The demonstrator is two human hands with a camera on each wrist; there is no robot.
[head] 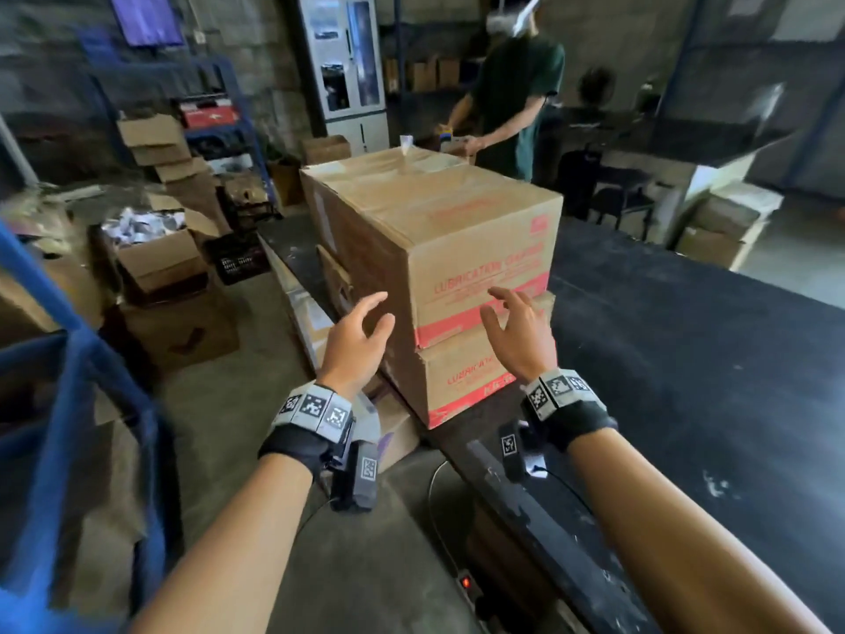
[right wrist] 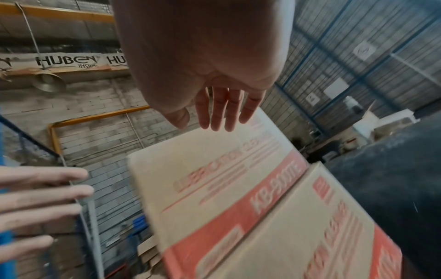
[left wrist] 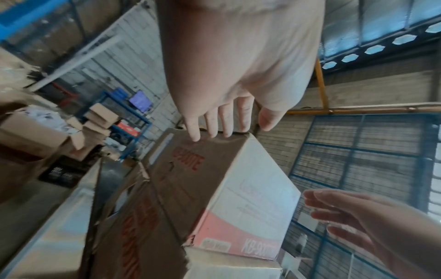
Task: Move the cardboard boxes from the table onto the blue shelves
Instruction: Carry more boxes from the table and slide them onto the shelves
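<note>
Clearly the fingers (head: 377,298) of both hands are spread wide and hold nothing: the left hand (head: 355,339) hangs just off the near left corner of the top cardboard box (head: 439,231), the right hand (head: 516,332) just in front of its red-printed face, and whether any fingertip already touches the board I cannot tell. Palms turned toward each other suit a two-sided clasp, which a box this broad probably calls for. It sits squarely on a second box (head: 475,377) at the edge of the black table (head: 686,340), and a blue shelf frame (head: 68,359) stands close by at the left
</note>
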